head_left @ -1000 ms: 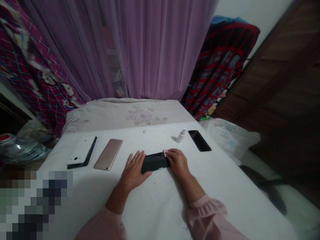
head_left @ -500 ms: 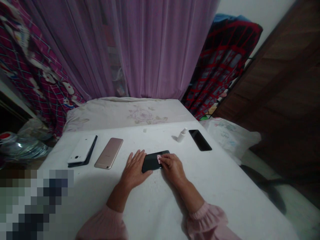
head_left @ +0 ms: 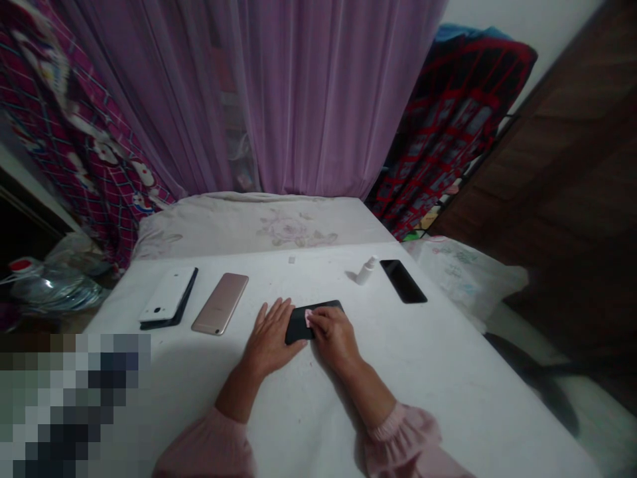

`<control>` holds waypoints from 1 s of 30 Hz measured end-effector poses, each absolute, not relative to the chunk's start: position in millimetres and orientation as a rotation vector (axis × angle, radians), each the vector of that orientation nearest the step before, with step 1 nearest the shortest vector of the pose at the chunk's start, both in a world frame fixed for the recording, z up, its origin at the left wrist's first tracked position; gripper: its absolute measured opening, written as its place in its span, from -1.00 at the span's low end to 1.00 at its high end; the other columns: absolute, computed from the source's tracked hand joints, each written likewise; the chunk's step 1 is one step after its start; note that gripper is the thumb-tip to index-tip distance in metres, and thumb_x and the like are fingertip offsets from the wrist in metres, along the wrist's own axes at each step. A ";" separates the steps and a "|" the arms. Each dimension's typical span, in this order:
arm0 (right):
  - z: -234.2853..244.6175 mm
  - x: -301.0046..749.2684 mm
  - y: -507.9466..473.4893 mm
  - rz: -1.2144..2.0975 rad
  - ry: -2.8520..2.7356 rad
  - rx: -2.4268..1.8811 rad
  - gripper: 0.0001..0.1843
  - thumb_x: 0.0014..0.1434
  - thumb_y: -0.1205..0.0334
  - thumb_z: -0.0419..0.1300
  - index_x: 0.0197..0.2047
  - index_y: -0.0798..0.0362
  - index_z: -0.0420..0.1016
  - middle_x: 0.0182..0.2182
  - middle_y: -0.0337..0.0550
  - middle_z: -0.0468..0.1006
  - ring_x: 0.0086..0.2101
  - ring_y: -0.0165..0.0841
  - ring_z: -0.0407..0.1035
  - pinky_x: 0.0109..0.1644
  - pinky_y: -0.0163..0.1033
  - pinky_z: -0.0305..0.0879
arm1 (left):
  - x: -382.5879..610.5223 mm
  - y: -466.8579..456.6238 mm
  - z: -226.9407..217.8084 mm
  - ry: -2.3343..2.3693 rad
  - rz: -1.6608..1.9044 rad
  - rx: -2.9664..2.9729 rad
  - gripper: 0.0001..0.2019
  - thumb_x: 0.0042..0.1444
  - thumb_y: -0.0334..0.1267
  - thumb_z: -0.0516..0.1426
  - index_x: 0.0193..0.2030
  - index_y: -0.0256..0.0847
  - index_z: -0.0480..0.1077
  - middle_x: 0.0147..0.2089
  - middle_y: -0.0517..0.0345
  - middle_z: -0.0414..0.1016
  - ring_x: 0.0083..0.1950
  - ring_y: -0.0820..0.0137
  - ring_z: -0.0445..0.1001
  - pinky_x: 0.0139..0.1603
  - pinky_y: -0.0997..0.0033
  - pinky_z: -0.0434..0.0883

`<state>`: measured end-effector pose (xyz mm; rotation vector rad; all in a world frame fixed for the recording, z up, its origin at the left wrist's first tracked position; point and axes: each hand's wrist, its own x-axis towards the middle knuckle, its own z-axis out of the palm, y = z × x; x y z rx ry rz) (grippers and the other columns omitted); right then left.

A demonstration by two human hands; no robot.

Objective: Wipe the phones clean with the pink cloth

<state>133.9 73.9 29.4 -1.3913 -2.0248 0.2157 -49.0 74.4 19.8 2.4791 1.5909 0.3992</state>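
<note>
Four phones lie on the white-covered table (head_left: 448,378). The first, a black phone (head_left: 321,310), lies flat at the near middle of the table, between the two hands and partly under them. The left hand (head_left: 271,338) lies flat beside it with the fingers spread, open and gripping nothing, the thumb side against the phone's left end. The right hand (head_left: 336,337) sits on top with the fingers curled down, pinching a small pink pad (head_left: 308,318) against the phone's face. Taking that phone as the clock's centre, with the far table edge at 12, a white phone (head_left: 166,295) in a dark flip case lies at 9 o'clock. A rose-gold phone (head_left: 219,304) lies just nearer, also towards 9, well apart from the hands. A second black phone (head_left: 403,281) lies face up at 2 o'clock, and one white spray bottle (head_left: 367,271) stands just beside it at 1 o'clock. One tiny white square (head_left: 291,259) sits at 12. A white plastic bag (head_left: 462,282) bulges past the table's right edge at 3 o'clock, its contents hidden. Beyond the table are one pillow (head_left: 279,229) and a purple curtain (head_left: 318,99). Pixelation hides the lower left corner.
</note>
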 end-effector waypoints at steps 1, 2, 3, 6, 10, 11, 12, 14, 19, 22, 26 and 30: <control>29.7 134.3 72.0 0.220 -2.040 -1.375 -0.76 0.28 0.28 0.13 -0.24 -0.08 0.65 -0.29 -0.15 0.61 -0.27 -0.33 0.41 -0.15 -0.24 0.30 | -49.1 74.4 19.7 1.586 0.409 2.482 -0.35 0.15 0.00 0.12 0.31 -0.28 0.15 0.40 -0.14 0.15 0.44 0.11 0.04 0.42 -0.06 -0.08; 29.7 137.1 70.8 0.222 -2.050 -1.368 -0.77 0.28 0.28 0.14 -0.23 -0.09 0.65 -0.28 -0.15 0.61 -0.26 -0.33 0.41 -0.15 -0.24 0.30 | -49.2 74.6 19.6 1.582 0.413 2.483 -0.35 0.15 0.01 0.11 0.32 -0.27 0.14 0.40 -0.14 0.16 0.44 0.11 0.04 0.42 -0.06 -0.09; 29.4 142.2 70.6 0.220 -2.049 -1.371 -0.77 0.28 0.28 0.14 -0.22 -0.10 0.65 -0.28 -0.15 0.61 -0.26 -0.32 0.41 -0.14 -0.24 0.31 | -49.4 74.7 19.4 1.580 0.411 2.480 -0.34 0.15 0.01 0.11 0.32 -0.27 0.14 0.40 -0.13 0.16 0.44 0.11 0.04 0.42 -0.05 -0.09; 26.5 164.2 76.3 0.196 -1.964 -1.455 -0.77 0.26 0.26 0.14 -0.21 -0.09 0.66 -0.25 -0.14 0.61 -0.24 -0.30 0.42 -0.13 -0.21 0.33 | -49.9 75.1 18.0 1.584 0.399 2.469 -0.33 0.14 0.01 0.12 0.32 -0.26 0.13 0.40 -0.12 0.15 0.44 0.11 0.03 0.43 -0.05 -0.11; 22.5 180.5 92.3 0.137 -1.845 -1.608 -0.76 0.25 0.22 0.13 -0.21 -0.08 0.66 -0.24 -0.12 0.60 -0.24 -0.28 0.42 -0.14 -0.19 0.35 | -50.6 75.8 15.0 1.569 0.426 2.479 -0.34 0.16 0.03 0.10 0.33 -0.22 0.11 0.40 -0.11 0.15 0.45 0.11 0.02 0.43 -0.06 -0.12; 22.3 178.5 95.5 0.119 -1.840 -1.623 -0.76 0.26 0.21 0.13 -0.21 -0.08 0.66 -0.25 -0.12 0.60 -0.24 -0.27 0.41 -0.14 -0.19 0.34 | -50.7 75.8 14.6 1.567 0.434 2.482 -0.34 0.16 0.03 0.09 0.34 -0.22 0.11 0.40 -0.11 0.15 0.45 0.11 0.02 0.43 -0.06 -0.12; 22.5 174.1 97.7 0.105 -1.848 -1.624 -0.75 0.26 0.21 0.12 -0.22 -0.07 0.67 -0.25 -0.11 0.60 -0.24 -0.27 0.41 -0.14 -0.19 0.33 | -50.6 75.8 14.6 1.566 0.438 2.484 -0.34 0.16 0.03 0.09 0.34 -0.22 0.10 0.40 -0.11 0.16 0.45 0.11 0.02 0.43 -0.06 -0.12; 24.3 160.4 98.5 0.100 -1.898 -1.594 -0.75 0.27 0.23 0.13 -0.22 -0.08 0.67 -0.25 -0.12 0.61 -0.24 -0.27 0.40 -0.13 -0.18 0.31 | -50.2 75.5 15.5 1.570 0.434 2.480 -0.34 0.16 0.03 0.09 0.34 -0.24 0.11 0.40 -0.11 0.15 0.45 0.11 0.02 0.43 -0.06 -0.12; 32.9 133.8 80.7 0.186 -2.053 -1.448 -0.78 0.24 0.29 0.17 -0.21 -0.14 0.66 -0.24 -0.17 0.63 -0.23 -0.29 0.41 -0.12 -0.19 0.28 | -49.0 74.7 17.5 1.588 0.415 2.475 -0.33 0.15 0.02 0.11 0.33 -0.27 0.13 0.40 -0.12 0.16 0.44 0.11 0.03 0.43 -0.04 -0.10; 35.2 143.9 67.8 0.193 -2.087 -1.439 -0.78 0.23 0.29 0.19 -0.20 -0.15 0.66 -0.24 -0.18 0.63 -0.23 -0.31 0.42 -0.14 -0.20 0.27 | -49.6 74.7 15.7 1.586 0.437 2.487 -0.33 0.15 0.03 0.11 0.34 -0.24 0.11 0.40 -0.10 0.16 0.44 0.12 0.03 0.43 -0.04 -0.10; 31.3 175.5 67.9 0.124 -2.021 -1.549 -0.78 0.22 0.26 0.18 -0.18 -0.13 0.66 -0.24 -0.17 0.63 -0.23 -0.29 0.43 -0.13 -0.19 0.29 | -50.9 75.2 14.4 1.572 0.432 2.497 -0.33 0.16 0.04 0.09 0.34 -0.23 0.11 0.40 -0.11 0.15 0.45 0.11 0.02 0.43 -0.05 -0.11; 27.5 188.5 87.6 0.059 -1.908 -1.679 -0.76 0.25 0.23 0.14 -0.24 -0.08 0.67 -0.26 -0.14 0.63 -0.27 -0.27 0.42 -0.15 -0.18 0.30 | -51.1 75.4 15.7 1.572 0.419 2.480 -0.33 0.16 0.05 0.10 0.33 -0.22 0.12 0.41 -0.10 0.15 0.44 0.10 0.02 0.43 -0.06 -0.11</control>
